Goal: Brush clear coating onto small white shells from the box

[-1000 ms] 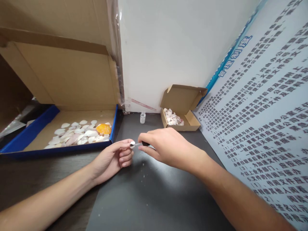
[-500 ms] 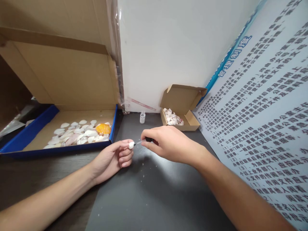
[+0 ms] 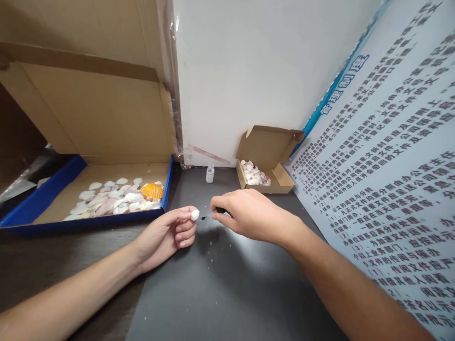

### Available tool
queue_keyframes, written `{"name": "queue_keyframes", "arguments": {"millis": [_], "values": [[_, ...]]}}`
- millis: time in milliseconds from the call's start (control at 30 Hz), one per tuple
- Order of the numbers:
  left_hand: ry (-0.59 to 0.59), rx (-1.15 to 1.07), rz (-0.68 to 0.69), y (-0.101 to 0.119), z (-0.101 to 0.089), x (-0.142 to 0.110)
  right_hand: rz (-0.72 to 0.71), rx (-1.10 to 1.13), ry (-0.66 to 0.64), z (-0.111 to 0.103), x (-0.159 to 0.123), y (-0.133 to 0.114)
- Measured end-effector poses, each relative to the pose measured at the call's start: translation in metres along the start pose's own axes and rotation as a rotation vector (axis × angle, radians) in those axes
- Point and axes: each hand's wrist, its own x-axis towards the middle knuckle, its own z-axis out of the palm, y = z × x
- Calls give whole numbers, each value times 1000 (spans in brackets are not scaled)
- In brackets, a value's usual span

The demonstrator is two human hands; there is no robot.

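"Both pinched closed?"

"Yes. The left hand (image 3: 162, 240) holds a white shell (image 3: 195, 215); rightward, the right hand (image 3: 253, 215) grips a slim black-handled tool (image 3: 220, 210), tip toward the shell, just apart."

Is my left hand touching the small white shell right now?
Touching. The head view shows the white shell pinched at the fingertips of the left hand.

Two hands are holding one item each: the left hand (image 3: 174, 232) one white shell (image 3: 195, 215), the right hand (image 3: 249, 213) one black tool (image 3: 220, 210). Two boxes are standing open, one blue-walled box (image 3: 106, 113) at ten o'clock, one small carton (image 3: 284, 179) at one. One bottle (image 3: 210, 174) is standing at twelve.
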Motion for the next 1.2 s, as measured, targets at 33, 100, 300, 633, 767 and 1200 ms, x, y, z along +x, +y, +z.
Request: {"name": "queue_keyframes", "arguments": {"millis": [33, 100, 300, 633, 767, 1200], "values": [[-6, 3, 1, 0, 0, 0, 24, -23, -13, 0, 0, 0], [-5, 7, -1, 1, 0, 0, 21, -1, 6, -1, -1, 0], [1, 18, -4, 1, 0, 0, -32, 3, 64, 0, 0, 0], [-9, 29, -1, 0, -1, 0, -67, -16, 103, -2, -1, 1], [-4, 27, -5, -1, -2, 0, -71, -43, 151, -1, 0, 0], [-10, 22, -3, -1, -1, 1, 45, -78, -21, -2, -2, -6]]}}
